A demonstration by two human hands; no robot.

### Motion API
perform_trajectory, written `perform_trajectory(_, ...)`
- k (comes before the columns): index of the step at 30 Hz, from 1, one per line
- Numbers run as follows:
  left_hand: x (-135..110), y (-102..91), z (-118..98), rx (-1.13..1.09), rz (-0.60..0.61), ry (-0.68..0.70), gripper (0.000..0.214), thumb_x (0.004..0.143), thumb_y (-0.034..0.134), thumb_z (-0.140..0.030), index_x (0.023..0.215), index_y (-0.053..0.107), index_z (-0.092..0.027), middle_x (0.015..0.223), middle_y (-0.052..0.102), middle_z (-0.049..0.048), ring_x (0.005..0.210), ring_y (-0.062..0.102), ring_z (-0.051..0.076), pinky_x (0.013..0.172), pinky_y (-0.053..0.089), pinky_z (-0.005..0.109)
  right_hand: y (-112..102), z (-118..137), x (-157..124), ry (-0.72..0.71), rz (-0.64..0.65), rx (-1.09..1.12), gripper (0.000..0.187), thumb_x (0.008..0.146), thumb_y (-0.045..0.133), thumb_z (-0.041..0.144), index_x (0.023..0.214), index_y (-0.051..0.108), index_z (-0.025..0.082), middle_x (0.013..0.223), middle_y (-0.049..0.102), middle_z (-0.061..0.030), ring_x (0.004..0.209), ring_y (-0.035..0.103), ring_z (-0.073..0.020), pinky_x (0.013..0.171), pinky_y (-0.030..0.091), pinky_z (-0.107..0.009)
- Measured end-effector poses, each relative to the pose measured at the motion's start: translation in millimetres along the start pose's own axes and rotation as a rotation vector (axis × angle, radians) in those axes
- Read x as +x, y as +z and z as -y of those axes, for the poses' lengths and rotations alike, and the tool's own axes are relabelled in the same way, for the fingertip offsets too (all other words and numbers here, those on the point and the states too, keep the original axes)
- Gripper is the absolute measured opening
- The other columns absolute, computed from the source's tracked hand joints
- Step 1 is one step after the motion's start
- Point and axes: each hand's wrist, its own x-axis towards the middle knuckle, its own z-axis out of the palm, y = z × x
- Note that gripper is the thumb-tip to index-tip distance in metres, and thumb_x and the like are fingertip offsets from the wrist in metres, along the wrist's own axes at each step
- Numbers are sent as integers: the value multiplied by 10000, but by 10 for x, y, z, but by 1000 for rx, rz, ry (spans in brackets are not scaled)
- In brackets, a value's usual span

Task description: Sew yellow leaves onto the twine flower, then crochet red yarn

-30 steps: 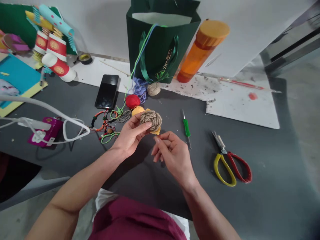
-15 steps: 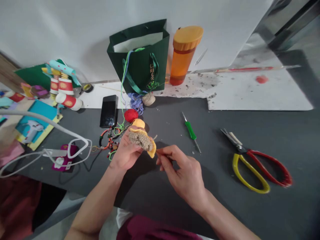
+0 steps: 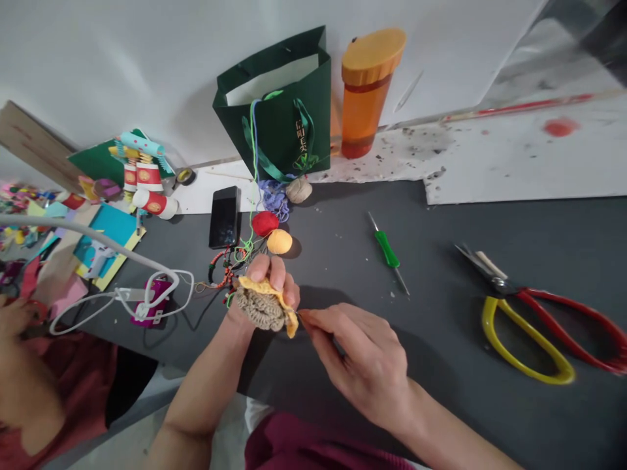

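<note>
Two bare hands work close together; the left hand (image 3: 267, 269) curls around a knotted twine ball (image 3: 259, 310) edged with yellow cloth (image 3: 259, 284); the right hand (image 3: 365, 369) pinches something too thin to tell, just beside it.

My left hand (image 3: 259, 287) is raised in front of me with the wrist low and the fingers (image 3: 270, 269) curled upward and inward, gripping firmly. My left forearm (image 3: 198, 411) slants up to it from the lower left. My right hand (image 3: 362, 365) sits just beside it, lower and to the right, its back turned up and the wrist angled out. My right thumb and forefinger (image 3: 318, 320) stretch left and pinch together at the tips, close to my left hand, while the other fingers fold beneath, and my right forearm (image 3: 441, 434) runs off toward the lower right
</note>
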Motion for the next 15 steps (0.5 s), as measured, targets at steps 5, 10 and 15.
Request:
perform_trajectory(5, 17, -85, -48, 114, 9, 20, 641, 531, 936, -533, 504, 393, -193, 502, 477, -60, 375, 520, 115, 350, 395, 228, -24, -20, 16, -10, 9, -20, 166, 984, 540, 69, 911, 646, 173, 633, 695, -6, 514, 630, -124, 528, 460, -251)
perform_trajectory(10, 10, -143, -43, 107, 85, -13, 532, 613, 908, -505, 529, 470, -215, 558, 557, -32, 445, 584, 153, 406, 439, 270, -35, -9, 42, -14, 24, -30, 188, 966, 534, 59, 901, 652, 190, 619, 698, -4, 500, 631, -126, 510, 475, -248)
perform_trajectory(15, 4, -48, -68, 162, 15, -48, 649, 544, 929, -566, 516, 394, -198, 514, 483, -47, 415, 548, 131, 394, 408, 254, -39, 5, 40, -2, 3, -53, 186, 955, 545, 67, 897, 659, 203, 624, 717, -6, 503, 643, -132, 514, 504, -255)
